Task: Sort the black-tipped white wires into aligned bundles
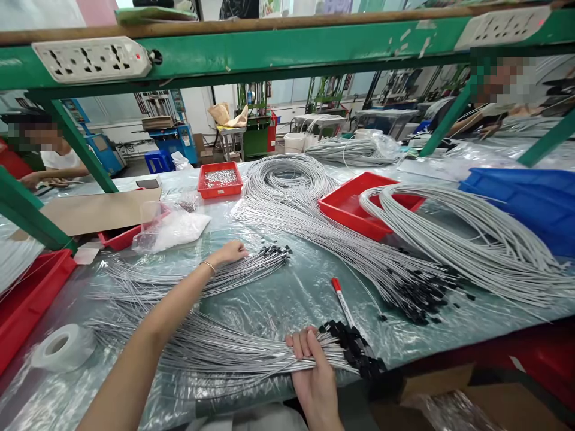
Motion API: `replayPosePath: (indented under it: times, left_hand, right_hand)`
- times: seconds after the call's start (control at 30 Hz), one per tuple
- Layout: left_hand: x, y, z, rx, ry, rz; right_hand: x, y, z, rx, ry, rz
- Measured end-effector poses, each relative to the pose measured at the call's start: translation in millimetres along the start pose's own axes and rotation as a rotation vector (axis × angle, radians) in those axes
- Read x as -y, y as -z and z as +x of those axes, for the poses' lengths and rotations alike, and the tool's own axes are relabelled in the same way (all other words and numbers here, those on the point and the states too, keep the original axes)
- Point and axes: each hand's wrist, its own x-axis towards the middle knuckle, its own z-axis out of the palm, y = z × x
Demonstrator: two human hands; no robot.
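Observation:
My right hand (314, 371) is wrapped round a thick bundle of thin grey cables (233, 354) near the table's front edge, just behind their black connectors (353, 346). Farther back, my left hand (231, 251) is closed, its curled fingertips at the upper edge of a smaller cable bundle (251, 268). Small black ends (281, 251) show to the right of those fingers. The exact grip of the left fingertips is partly hidden. A marker with a red cap (342, 302) lies just beyond the connectors.
Behind lie a long cable bundle (332, 239), a coil (287, 176), another coil (485, 239), a red tray (345, 206) and a red parts bin (220, 179). A tape roll (63, 348) and plastic bag (177, 230) lie left. A green shelf beam (287, 48) crosses overhead. Two people sit beyond.

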Motion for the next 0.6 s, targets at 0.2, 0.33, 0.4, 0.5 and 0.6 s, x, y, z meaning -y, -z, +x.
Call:
replayPosePath:
  times: [0.2, 0.33, 0.4, 0.5, 0.6]
  left_hand:
    - [-40, 26.2, -30, -0.130, -0.082, -0.058]
    - [-96, 16.1, -86, -0.040, -0.315, 0.007]
    - [-122, 2.2, -120, 0.034, -0.434, 0.193]
    - [-148, -11.9, -158, 0.118, -0.661, 0.359]
    - [-153, -7.0, -159, 0.273, -0.771, 0.312]
  right_hand:
    - [-3, 1, 0, -0.049, -0.012, -0.010]
    - [-3, 1, 1, -0.092, -0.015, -0.011]
    - [-2, 2, 1, -0.120, -0.030, -0.001]
    - [-4, 5, 0, -0.133, -0.043, -0.004]
    - [-5, 10, -1, -0.116, -0.055, -0.015]
